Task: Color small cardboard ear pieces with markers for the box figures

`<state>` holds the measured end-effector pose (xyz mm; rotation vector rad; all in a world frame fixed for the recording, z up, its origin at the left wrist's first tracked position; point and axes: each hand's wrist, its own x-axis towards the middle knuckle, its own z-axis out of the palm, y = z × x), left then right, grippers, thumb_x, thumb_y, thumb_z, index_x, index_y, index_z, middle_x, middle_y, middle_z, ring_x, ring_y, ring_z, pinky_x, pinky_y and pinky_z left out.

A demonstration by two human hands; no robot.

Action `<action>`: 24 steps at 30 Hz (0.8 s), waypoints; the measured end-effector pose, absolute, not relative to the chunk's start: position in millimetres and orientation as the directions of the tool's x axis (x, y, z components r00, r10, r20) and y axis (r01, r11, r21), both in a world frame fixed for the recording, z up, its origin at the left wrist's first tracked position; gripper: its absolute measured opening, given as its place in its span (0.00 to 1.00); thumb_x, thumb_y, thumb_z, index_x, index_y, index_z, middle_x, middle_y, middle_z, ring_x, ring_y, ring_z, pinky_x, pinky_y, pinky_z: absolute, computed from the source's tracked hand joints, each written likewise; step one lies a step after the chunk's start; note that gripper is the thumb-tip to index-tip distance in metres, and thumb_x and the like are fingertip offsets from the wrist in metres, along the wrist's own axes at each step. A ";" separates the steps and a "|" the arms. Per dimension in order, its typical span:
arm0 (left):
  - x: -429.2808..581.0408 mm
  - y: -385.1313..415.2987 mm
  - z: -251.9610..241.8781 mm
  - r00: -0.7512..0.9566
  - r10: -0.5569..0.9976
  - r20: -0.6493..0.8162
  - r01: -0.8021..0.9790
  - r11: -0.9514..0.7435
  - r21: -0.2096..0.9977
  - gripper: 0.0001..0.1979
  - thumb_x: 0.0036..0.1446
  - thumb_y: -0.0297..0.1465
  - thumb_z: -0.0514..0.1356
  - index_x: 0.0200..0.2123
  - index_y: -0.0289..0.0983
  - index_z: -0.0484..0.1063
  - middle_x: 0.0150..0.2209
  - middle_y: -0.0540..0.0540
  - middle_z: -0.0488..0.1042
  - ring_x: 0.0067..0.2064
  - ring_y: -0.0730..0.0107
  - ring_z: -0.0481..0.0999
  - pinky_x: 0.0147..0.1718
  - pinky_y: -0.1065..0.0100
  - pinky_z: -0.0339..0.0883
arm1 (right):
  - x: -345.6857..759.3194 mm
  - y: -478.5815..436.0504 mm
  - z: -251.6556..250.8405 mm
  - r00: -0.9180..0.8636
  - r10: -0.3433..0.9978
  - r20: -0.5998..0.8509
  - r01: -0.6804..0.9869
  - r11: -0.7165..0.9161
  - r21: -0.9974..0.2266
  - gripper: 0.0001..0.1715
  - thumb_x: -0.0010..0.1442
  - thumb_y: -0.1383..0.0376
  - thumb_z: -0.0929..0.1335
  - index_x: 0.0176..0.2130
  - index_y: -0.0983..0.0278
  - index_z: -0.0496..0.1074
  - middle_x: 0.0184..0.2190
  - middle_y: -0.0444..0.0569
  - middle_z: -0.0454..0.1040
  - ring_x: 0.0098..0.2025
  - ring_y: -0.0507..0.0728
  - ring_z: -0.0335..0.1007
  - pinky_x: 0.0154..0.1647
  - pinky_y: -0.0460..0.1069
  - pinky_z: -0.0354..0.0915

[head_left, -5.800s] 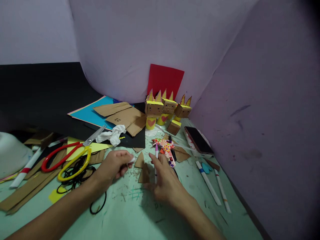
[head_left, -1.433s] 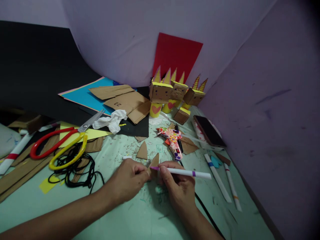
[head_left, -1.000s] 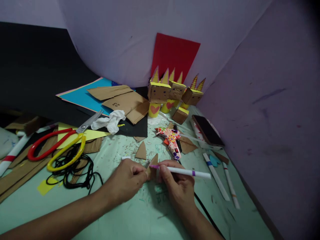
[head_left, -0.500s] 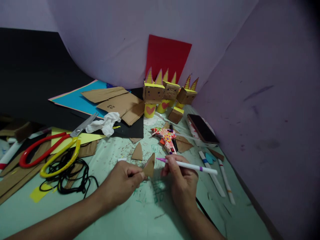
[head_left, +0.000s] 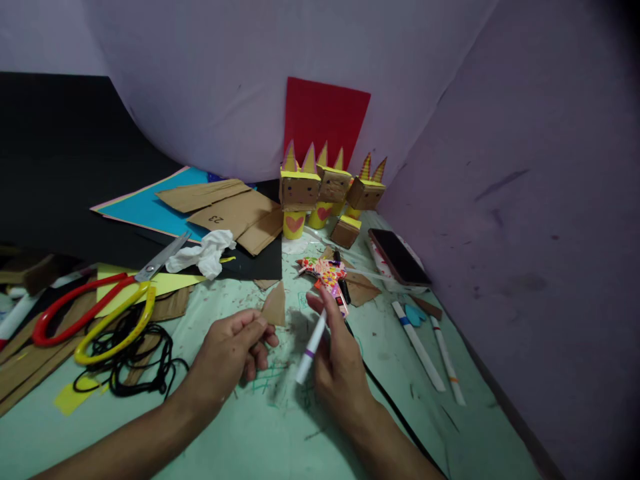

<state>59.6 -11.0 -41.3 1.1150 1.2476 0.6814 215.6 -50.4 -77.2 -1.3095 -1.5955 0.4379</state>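
Half a second ago we saw the marker [head_left: 312, 347] lying nearly level, purple tip aimed left at a triangle held up by the left hand [head_left: 227, 347]. Now it is swung round in the right hand [head_left: 343, 360]: its banded rear end points down and left toward us, its long axis slanting up to the right, where fingers hide the tip. The marker is above the table [head_left: 270, 427], between the hands; the right fingers are fairly straight and hold it beside the thumb.

The left hand has moved left, and we see one triangle [head_left: 277, 307] where two stood apart. Its point aims away from us, toward the far wall, its long axis running away from us. The left fingers curl loosely at its lower left edge; we cannot tell whether they grip it.

We read "23" on the cardboard [head_left: 245, 212]. The green marks [head_left: 267, 377] below the triangle form lines and grids; we cannot read them. The glue gun [head_left: 327, 272] lies just beyond the right hand.
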 end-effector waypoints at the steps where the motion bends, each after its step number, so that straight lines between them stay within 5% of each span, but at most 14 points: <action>1: 59.9 -11.6 -41.6 0.215 0.912 -0.349 0.132 0.327 0.936 0.16 0.47 0.44 0.53 0.25 0.36 0.66 0.20 0.51 0.69 0.16 0.76 0.62 0.14 0.74 0.54 | 214.5 -49.9 -78.5 0.034 0.883 0.467 0.564 0.369 -0.739 0.42 0.55 0.77 0.59 0.64 0.60 0.41 0.59 0.57 0.60 0.60 0.60 0.57 0.56 0.59 0.59; 4: 61.6 -16.6 -43.8 0.181 0.951 -0.250 0.188 0.216 0.958 0.15 0.52 0.44 0.51 0.27 0.37 0.65 0.24 0.51 0.70 0.21 0.74 0.67 0.18 0.73 0.59 | 209.1 -47.6 -81.5 -0.012 0.875 0.485 0.643 0.378 -0.666 0.45 0.56 0.78 0.57 0.65 0.63 0.30 0.63 0.60 0.50 0.65 0.62 0.46 0.59 0.62 0.55; 9: 65.1 -22.3 -45.5 0.150 0.987 -0.062 0.394 -0.002 0.919 0.14 0.58 0.42 0.46 0.27 0.40 0.61 0.20 0.55 0.63 0.20 0.73 0.64 0.20 0.72 0.55 | 198.0 -48.1 -81.7 -0.067 0.864 0.498 0.682 0.404 -0.609 0.45 0.57 0.75 0.57 0.65 0.67 0.26 0.65 0.63 0.42 0.66 0.67 0.37 0.59 0.68 0.51; 13: 64.8 -15.0 -41.4 0.051 0.995 0.081 0.490 -0.096 0.867 0.13 0.59 0.39 0.46 0.26 0.40 0.59 0.18 0.55 0.60 0.22 0.72 0.62 0.21 0.72 0.53 | 194.2 -54.0 -74.2 -0.015 0.863 0.504 0.541 0.431 -0.722 0.35 0.57 0.74 0.59 0.63 0.65 0.47 0.56 0.60 0.63 0.59 0.62 0.57 0.55 0.58 0.61; 15: 64.0 -11.2 -40.1 -0.014 0.994 0.108 0.481 -0.088 0.872 0.13 0.59 0.39 0.45 0.26 0.41 0.58 0.17 0.56 0.58 0.20 0.72 0.60 0.20 0.72 0.53 | 194.4 -55.7 -69.9 0.155 0.855 0.495 0.412 0.399 -0.819 0.19 0.57 0.71 0.63 0.49 0.63 0.64 0.44 0.55 0.73 0.48 0.59 0.69 0.49 0.54 0.66; 17: 63.4 -10.1 -40.3 -0.030 0.992 0.124 0.471 -0.096 0.877 0.12 0.60 0.38 0.45 0.26 0.41 0.58 0.17 0.57 0.57 0.19 0.73 0.59 0.19 0.73 0.52 | 194.6 -54.9 -66.4 0.290 0.900 0.325 0.180 0.282 -0.942 0.04 0.56 0.65 0.67 0.33 0.63 0.66 0.30 0.48 0.74 0.31 0.54 0.72 0.34 0.48 0.70; 20: 63.7 -14.0 -42.7 0.037 0.980 0.196 0.497 -0.188 0.847 0.12 0.60 0.36 0.45 0.27 0.41 0.59 0.17 0.57 0.58 0.18 0.73 0.60 0.18 0.74 0.53 | 193.5 -50.1 -63.2 0.190 0.980 -0.054 -0.161 -0.023 -0.987 0.19 0.53 0.53 0.68 0.24 0.65 0.63 0.16 0.40 0.65 0.13 0.46 0.57 0.12 0.41 0.56; 24: 64.6 -22.0 -46.3 0.176 0.902 0.394 0.501 -0.427 0.753 0.09 0.60 0.33 0.46 0.32 0.39 0.63 0.17 0.56 0.63 0.18 0.73 0.64 0.19 0.73 0.54 | 190.5 -44.9 -59.9 0.063 0.963 -0.261 -0.204 -0.244 -0.948 0.31 0.48 0.42 0.67 0.17 0.68 0.65 0.09 0.40 0.60 0.09 0.44 0.52 0.06 0.39 0.45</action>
